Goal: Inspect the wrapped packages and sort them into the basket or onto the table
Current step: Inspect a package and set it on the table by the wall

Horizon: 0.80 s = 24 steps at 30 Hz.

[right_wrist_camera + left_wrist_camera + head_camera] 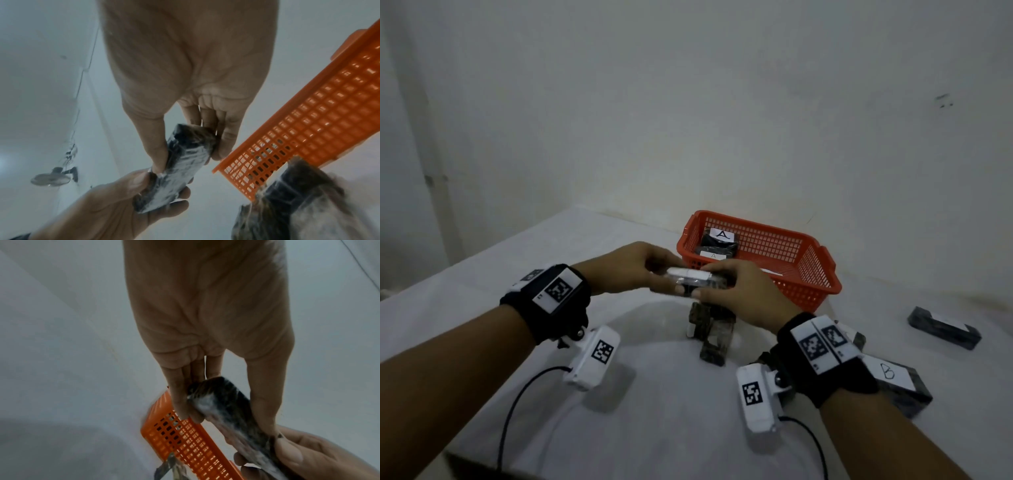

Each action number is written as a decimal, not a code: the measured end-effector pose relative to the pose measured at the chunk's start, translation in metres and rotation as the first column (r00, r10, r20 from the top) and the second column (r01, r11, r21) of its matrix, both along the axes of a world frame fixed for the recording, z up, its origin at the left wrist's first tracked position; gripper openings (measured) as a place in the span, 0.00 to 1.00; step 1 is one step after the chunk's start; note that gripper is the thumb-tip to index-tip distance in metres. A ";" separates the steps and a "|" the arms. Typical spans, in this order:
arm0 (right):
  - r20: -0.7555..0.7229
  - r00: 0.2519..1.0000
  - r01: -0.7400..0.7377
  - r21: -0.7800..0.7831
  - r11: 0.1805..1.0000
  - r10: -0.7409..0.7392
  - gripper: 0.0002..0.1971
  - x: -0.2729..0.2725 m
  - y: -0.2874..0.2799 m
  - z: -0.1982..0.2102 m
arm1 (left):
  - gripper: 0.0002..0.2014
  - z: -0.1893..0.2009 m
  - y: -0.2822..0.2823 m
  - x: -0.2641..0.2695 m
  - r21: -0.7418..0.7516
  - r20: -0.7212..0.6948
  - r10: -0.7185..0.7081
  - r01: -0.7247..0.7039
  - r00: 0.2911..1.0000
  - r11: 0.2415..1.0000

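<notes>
Hands meet above the table's (482, 308) middle: left hand (626, 270) and right hand (739, 291) each pinch an end of one wrapped package (693, 279), a dark block under glossy, crinkled film with a white label, its letter unreadable, perhaps from glare. Beneath it lie mottled packages (712, 332). Beyond, toward the far edge, the orange lattice basket (808, 274) holds packages labelled A (719, 245).

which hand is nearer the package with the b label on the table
Right. The right hand holds one end of the wrapped package in the air, its wrist just above the B-labelled package. The left hand holds the other end, farther away.
</notes>
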State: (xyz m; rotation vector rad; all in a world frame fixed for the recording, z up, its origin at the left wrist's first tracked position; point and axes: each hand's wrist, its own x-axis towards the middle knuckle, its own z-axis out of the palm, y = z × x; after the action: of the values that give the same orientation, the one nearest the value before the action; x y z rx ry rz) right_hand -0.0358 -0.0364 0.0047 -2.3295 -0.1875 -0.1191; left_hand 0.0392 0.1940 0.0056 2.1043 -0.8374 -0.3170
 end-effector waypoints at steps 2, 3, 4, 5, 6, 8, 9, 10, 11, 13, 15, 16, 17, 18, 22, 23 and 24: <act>0.007 1.000 0.006 0.088 0.996 -0.006 0.25 0.000 -0.015 0.002 | 0.21 0.001 -0.010 -0.001 -0.098 -0.038 0.002 -0.006 0.999 0.995; 0.008 1.000 0.007 0.134 0.991 -0.009 0.24 -0.002 -0.023 0.004 | 0.21 0.000 -0.017 -0.001 -0.140 -0.051 0.003 -0.010 0.999 0.990; 0.007 1.000 0.007 0.174 0.985 -0.008 0.23 -0.004 -0.030 0.005 | 0.20 0.000 -0.025 -0.002 -0.176 -0.055 0.012 -0.022 0.998 0.984; 0.011 1.000 0.007 0.209 0.978 -0.009 0.22 -0.005 -0.037 0.007 | 0.19 -0.001 -0.032 -0.003 -0.204 -0.052 0.026 -0.036 0.998 0.978; 0.016 1.000 0.009 0.238 0.971 -0.014 0.20 -0.006 -0.044 0.006 | 0.18 -0.001 -0.041 -0.004 -0.230 -0.048 0.042 -0.052 0.998 0.972; 0.032 0.999 0.022 0.281 0.960 -0.033 0.20 -0.005 -0.058 0.005 | 0.17 -0.001 -0.058 -0.006 -0.288 -0.052 0.058 -0.071 0.997 0.955; 0.037 0.998 0.028 0.303 0.953 -0.041 0.22 -0.005 -0.065 0.003 | 0.17 -0.002 -0.067 -0.007 -0.316 -0.066 0.052 -0.071 0.996 0.946; 0.041 0.998 0.038 0.332 0.942 -0.054 0.25 -0.005 -0.071 0.002 | 0.17 -0.001 -0.075 -0.009 -0.339 -0.085 0.035 -0.062 0.996 0.939; 0.049 0.996 0.050 0.368 0.928 -0.073 0.25 -0.006 -0.078 0.001 | 0.16 -0.001 -0.083 -0.010 -0.362 -0.106 0.012 -0.050 0.994 0.931; 0.068 0.991 0.073 0.429 0.900 -0.113 0.20 -0.009 -0.091 0.000 | 0.16 -0.001 -0.099 -0.015 -0.404 -0.152 -0.032 -0.032 0.988 0.914; 0.072 0.988 0.086 0.461 0.883 -0.134 0.17 -0.014 -0.104 0.001 | 0.14 -0.002 -0.114 -0.018 -0.433 -0.166 -0.050 -0.027 0.985 0.901; 0.071 0.988 0.089 0.472 0.877 -0.139 0.17 -0.016 -0.109 0.001 | 0.13 -0.002 -0.120 -0.020 -0.442 -0.160 -0.044 -0.031 0.986 0.896; 0.068 0.987 0.091 0.487 0.869 -0.142 0.17 -0.018 -0.115 0.001 | 0.13 -0.002 -0.127 -0.021 -0.449 -0.152 -0.038 -0.035 0.988 0.893; 0.062 0.988 0.094 0.499 0.861 -0.143 0.17 -0.019 -0.120 0.001 | 0.14 -0.003 -0.132 -0.021 -0.453 -0.146 -0.037 -0.034 0.989 0.891; 0.039 0.993 0.074 0.530 0.845 -0.111 0.17 -0.026 -0.134 0.003 | 0.20 -0.002 -0.154 -0.022 -0.460 -0.158 -0.075 -0.006 0.985 0.888; 0.047 0.992 0.075 0.543 0.836 -0.120 0.17 -0.026 -0.138 0.003 | 0.20 -0.002 -0.160 -0.022 -0.462 -0.171 -0.088 -0.001 0.981 0.887; 0.056 0.989 0.084 0.557 0.826 -0.138 0.18 -0.026 -0.141 0.002 | 0.21 -0.002 -0.165 -0.023 -0.468 -0.193 -0.107 0.004 0.975 0.883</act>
State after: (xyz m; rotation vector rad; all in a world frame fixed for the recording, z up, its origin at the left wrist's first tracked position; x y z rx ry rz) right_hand -0.0621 -0.1778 0.0067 -1.7495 -0.0504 -0.3019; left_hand 0.0160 0.0291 0.0035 1.5675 -0.7579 -0.3287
